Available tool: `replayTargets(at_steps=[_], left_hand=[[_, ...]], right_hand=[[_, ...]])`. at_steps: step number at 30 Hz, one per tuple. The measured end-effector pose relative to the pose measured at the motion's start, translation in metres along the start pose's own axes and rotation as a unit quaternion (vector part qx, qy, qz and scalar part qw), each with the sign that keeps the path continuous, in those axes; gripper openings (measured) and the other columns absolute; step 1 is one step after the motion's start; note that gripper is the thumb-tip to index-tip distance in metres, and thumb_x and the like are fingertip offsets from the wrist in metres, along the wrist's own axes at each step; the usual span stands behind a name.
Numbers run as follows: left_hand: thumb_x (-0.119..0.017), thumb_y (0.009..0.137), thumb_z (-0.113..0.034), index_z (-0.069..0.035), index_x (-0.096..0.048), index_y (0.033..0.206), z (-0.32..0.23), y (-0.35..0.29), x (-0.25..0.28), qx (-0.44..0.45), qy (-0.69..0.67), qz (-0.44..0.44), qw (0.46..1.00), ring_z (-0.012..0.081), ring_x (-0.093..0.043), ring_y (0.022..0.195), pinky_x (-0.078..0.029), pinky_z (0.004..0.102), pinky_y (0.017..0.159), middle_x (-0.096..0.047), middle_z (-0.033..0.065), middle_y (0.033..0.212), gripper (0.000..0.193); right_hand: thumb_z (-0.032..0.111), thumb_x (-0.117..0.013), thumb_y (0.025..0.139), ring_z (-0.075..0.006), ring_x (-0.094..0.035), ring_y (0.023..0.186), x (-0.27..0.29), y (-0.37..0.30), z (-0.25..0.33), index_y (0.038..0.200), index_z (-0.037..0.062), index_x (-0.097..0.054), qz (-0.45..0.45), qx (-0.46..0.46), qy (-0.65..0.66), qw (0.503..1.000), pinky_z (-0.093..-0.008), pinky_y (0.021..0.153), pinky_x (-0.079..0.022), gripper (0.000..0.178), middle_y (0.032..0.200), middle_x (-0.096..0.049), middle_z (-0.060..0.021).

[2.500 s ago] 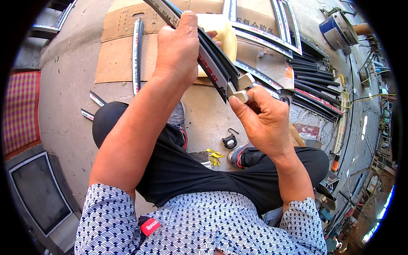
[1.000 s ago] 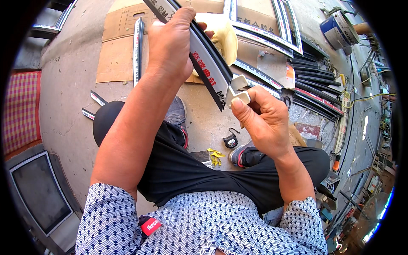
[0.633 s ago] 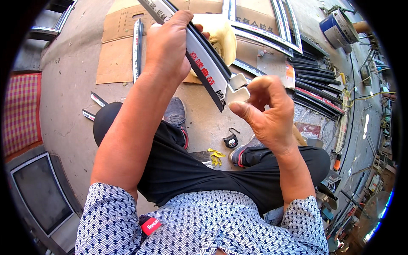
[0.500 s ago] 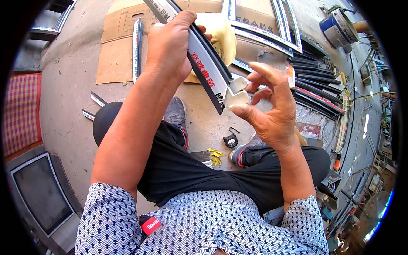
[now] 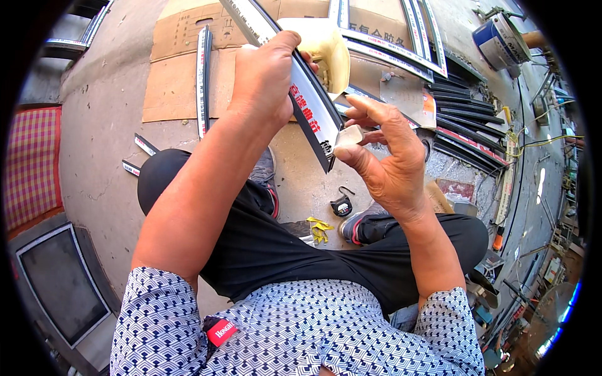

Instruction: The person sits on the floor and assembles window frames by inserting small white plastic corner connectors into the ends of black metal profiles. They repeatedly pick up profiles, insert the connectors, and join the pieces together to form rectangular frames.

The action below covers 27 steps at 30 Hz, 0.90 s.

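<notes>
Two bare hands work on one long strip and one small end piece. The left hand (image 5: 263, 78) is wrapped firmly around the strip (image 5: 307, 100), a straight, ridged profile with black edges and a smooth whitish face printed in red and black, slanting from above that hand down toward the other. The right hand (image 5: 392, 156) has its thumb and bent fingers around the pale end piece (image 5: 349, 135), a blocky, smooth, plastic-looking part at the strip's lower end. Just beyond the left hand sits one glossy cream container (image 5: 338, 66); to that hand's left, one lone strip (image 5: 204, 81) lies on flattened, matte brown cardboard (image 5: 175, 94), and farther left and nearer the body are two short offcuts (image 5: 145, 144). Below the right hand and leftward are one rounded black tape measure (image 5: 341, 206) and crumpled yellow scraps (image 5: 320, 229). Right of that hand, slender black strips (image 5: 467, 122) overlap too closely to count.
</notes>
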State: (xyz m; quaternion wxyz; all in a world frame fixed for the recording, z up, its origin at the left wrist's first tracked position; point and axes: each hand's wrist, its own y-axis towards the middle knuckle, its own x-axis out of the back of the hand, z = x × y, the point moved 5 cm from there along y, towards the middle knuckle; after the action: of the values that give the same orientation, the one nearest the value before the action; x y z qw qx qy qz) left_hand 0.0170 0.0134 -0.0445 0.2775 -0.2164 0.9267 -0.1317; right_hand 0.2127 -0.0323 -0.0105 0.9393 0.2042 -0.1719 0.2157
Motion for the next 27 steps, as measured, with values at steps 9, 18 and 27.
replayTargets(at_steps=[9, 18, 27], left_hand=[[-0.07, 0.094, -0.013, -0.002, -0.059, 0.103, -0.008, -0.011, -0.016, -0.078, 0.011, 0.063, 0.995, 0.0178, -0.067, 0.067, -0.06, 0.0319, 0.066, -0.065, 0.0077, 0.078, 0.018], [-0.068, 0.088, -0.012, 0.0, -0.052, 0.113, 0.018, -0.037, -0.035, -0.065, 0.031, 0.138, 0.988, 0.0152, -0.065, 0.069, -0.059, 0.0307, 0.065, -0.063, 0.0072, 0.089, 0.033], [-0.072, 0.085, -0.021, 0.008, -0.056, 0.114, 0.01, -0.04, -0.033, -0.144, 0.199, 0.132, 0.96, 0.0219, -0.065, 0.093, -0.055, 0.0371, 0.088, -0.067, 0.0146, 0.099, 0.044]], right_hand=[[0.03, -0.064, 0.106, -0.0098, -0.06, 0.108, -0.004, 0.0, -0.016, 0.142, -0.0046, -0.052, 0.077, -0.204, 0.305, 0.927, -0.024, 0.094, -0.05, 0.052, 0.116, -0.064, -0.0063], [0.041, -0.067, 0.103, -0.0149, -0.065, 0.089, -0.029, -0.011, -0.015, 0.115, 0.0019, -0.061, 0.17, -0.307, 0.328, 0.877, -0.0309, 0.082, -0.053, 0.041, 0.097, -0.067, -0.0057], [0.033, -0.061, 0.107, -0.0113, -0.061, 0.068, -0.036, -0.014, -0.032, 0.105, 0.0029, -0.06, 0.137, -0.279, 0.175, 0.934, -0.0284, 0.061, -0.048, 0.03, 0.079, -0.062, -0.0018]])
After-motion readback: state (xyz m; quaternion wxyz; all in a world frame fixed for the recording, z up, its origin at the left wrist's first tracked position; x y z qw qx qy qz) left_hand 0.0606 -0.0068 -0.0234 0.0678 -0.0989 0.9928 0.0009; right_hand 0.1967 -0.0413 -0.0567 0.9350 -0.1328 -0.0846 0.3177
